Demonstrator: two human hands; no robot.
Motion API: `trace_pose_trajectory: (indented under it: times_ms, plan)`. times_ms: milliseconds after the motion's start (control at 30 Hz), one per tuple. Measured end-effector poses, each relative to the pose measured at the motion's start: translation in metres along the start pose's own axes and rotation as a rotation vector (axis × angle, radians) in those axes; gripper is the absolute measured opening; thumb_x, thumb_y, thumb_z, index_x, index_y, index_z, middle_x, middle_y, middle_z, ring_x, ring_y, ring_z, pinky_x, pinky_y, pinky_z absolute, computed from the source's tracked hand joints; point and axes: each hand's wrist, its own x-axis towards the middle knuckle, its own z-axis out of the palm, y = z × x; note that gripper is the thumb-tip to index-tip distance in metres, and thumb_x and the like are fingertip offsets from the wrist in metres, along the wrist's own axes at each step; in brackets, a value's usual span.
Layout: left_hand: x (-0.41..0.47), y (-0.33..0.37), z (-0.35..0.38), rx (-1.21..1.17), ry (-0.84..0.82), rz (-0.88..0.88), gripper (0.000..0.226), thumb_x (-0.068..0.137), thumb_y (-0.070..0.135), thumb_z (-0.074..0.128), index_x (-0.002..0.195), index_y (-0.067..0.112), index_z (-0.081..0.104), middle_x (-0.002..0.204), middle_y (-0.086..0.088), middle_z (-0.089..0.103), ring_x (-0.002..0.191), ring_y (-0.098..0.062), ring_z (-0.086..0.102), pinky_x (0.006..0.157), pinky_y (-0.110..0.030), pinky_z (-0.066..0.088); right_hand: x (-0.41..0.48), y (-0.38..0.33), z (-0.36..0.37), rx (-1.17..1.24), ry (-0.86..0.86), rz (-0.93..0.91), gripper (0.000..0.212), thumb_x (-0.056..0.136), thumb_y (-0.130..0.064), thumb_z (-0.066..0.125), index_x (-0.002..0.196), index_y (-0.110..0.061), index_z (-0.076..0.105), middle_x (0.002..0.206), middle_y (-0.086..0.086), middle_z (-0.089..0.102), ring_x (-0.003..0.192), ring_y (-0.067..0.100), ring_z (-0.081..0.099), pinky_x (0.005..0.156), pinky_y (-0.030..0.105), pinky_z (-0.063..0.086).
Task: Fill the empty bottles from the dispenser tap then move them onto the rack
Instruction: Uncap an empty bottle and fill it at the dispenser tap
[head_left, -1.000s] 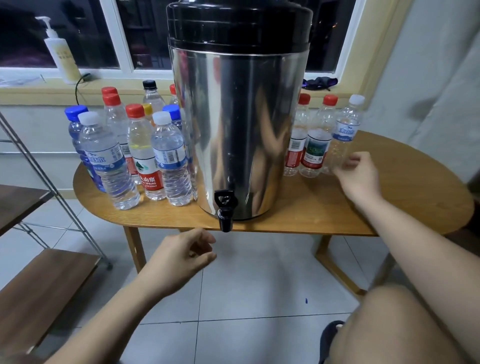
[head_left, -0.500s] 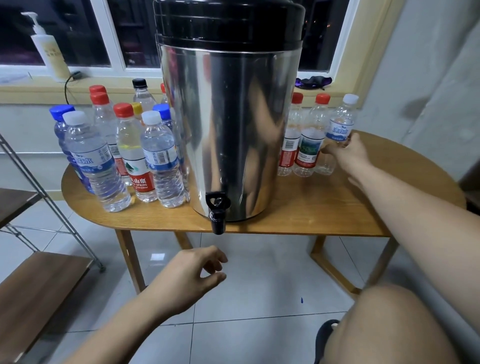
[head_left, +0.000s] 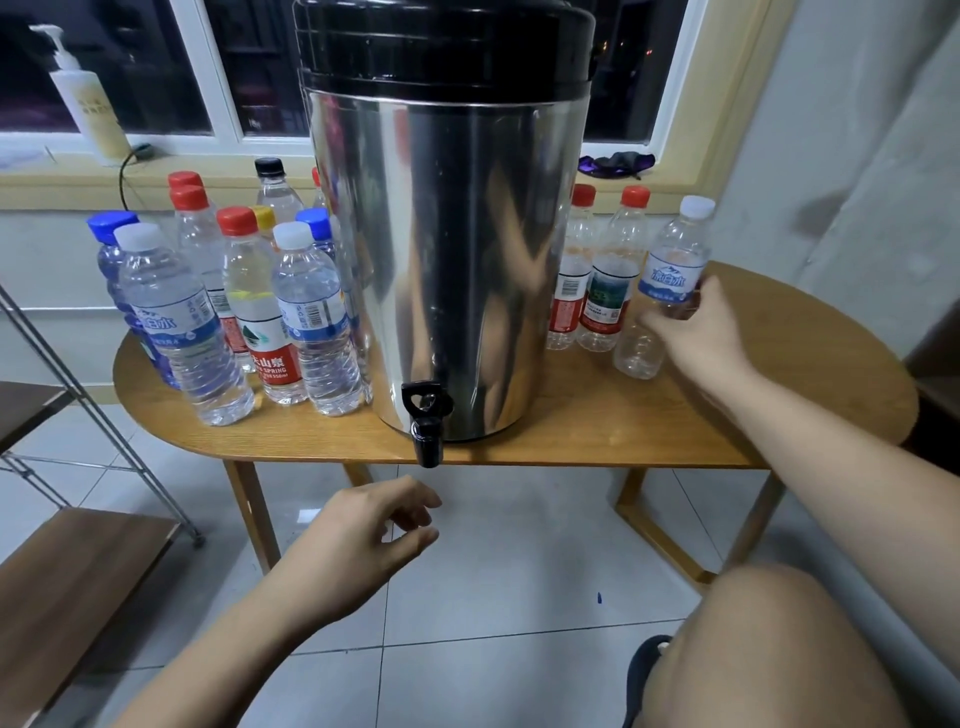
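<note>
at the far left stands a metal-framed rack (head_left: 62, 561) with wooden shelves, beside the oval wooden table (head_left: 597, 415). a cluster of filled bottles (head_left: 306, 317) crowds the table's left part. the steel dispenser (head_left: 447, 249) sits mid-table, its black tap (head_left: 427, 423) overhanging the front edge. the left hand (head_left: 358, 540) hovers below the tap, fingers loosely curled around nothing. two red-capped empty bottles (head_left: 608, 275) stand right of the dispenser; the right hand (head_left: 696, 332) grips a tilted, white-capped empty bottle (head_left: 667, 286) beside them.
</note>
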Motion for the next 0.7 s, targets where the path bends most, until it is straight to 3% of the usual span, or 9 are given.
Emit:
trace_pose_trajectory:
  times_ms: [133, 267, 400, 500, 633, 700]
  plan:
    - [-0.001, 0.003, -0.005, -0.051, 0.041, -0.006, 0.022, 0.097, 0.035, 0.079, 0.115, 0.042, 0.07, 0.098, 0.028, 0.073, 0.098, 0.001, 0.07, 0.08, -0.018, 0.054, -0.047, -0.027, 0.0, 0.071, -0.058, -0.043, 0.062, 0.082, -0.039, 0.09, 0.132, -0.036, 0.054, 0.124, -0.016, 0.067, 0.114, 0.007, 0.065, 0.096, 0.037, 0.053]
    - [0.0, 0.004, -0.011, -0.118, 0.086, -0.038, 0.021, 0.096, 0.034, 0.079, 0.113, 0.043, 0.071, 0.1, 0.027, 0.075, 0.097, -0.002, 0.073, 0.079, -0.016, 0.054, -0.106, -0.05, 0.007, 0.205, -0.185, -0.046, 0.055, 0.082, -0.032, 0.092, 0.126, -0.039, 0.06, 0.121, -0.016, 0.073, 0.108, -0.003, 0.069, 0.098, 0.032, 0.055]
    - [0.0, 0.006, -0.02, -0.158, 0.14, -0.056, 0.014, 0.097, 0.037, 0.077, 0.108, 0.042, 0.071, 0.101, 0.025, 0.076, 0.097, -0.001, 0.073, 0.076, -0.01, 0.05, -0.164, -0.056, 0.026, 0.283, -0.371, -0.072, 0.056, 0.081, -0.027, 0.093, 0.126, -0.042, 0.062, 0.124, -0.016, 0.075, 0.117, 0.006, 0.07, 0.104, 0.038, 0.055]
    - [-0.002, 0.008, -0.025, -0.203, 0.18, -0.061, 0.012, 0.097, 0.038, 0.076, 0.108, 0.041, 0.072, 0.1, 0.021, 0.076, 0.097, -0.005, 0.072, 0.076, -0.012, 0.05, -0.202, -0.051, 0.046, 0.262, -0.497, -0.076, 0.057, 0.076, -0.038, 0.09, 0.122, -0.051, 0.06, 0.122, -0.015, 0.075, 0.112, 0.01, 0.071, 0.1, 0.04, 0.058]
    - [-0.004, 0.008, -0.027, -0.295, 0.2, -0.065, 0.01, 0.099, 0.039, 0.073, 0.11, 0.038, 0.074, 0.101, 0.01, 0.076, 0.094, -0.015, 0.071, 0.079, -0.023, 0.054, -0.241, -0.038, 0.07, 0.134, -0.597, -0.135, 0.061, 0.079, -0.04, 0.09, 0.129, -0.047, 0.056, 0.119, -0.023, 0.073, 0.105, 0.007, 0.069, 0.089, 0.025, 0.055]
    - [-0.006, 0.009, -0.028, -0.334, 0.191, -0.055, 0.011, 0.1, 0.039, 0.072, 0.111, 0.036, 0.074, 0.101, 0.009, 0.077, 0.094, -0.016, 0.071, 0.079, -0.024, 0.053, -0.253, -0.03, 0.078, 0.084, -0.664, -0.114, 0.056, 0.079, -0.039, 0.09, 0.123, -0.046, 0.056, 0.114, -0.027, 0.071, 0.101, 0.004, 0.067, 0.086, 0.022, 0.054]
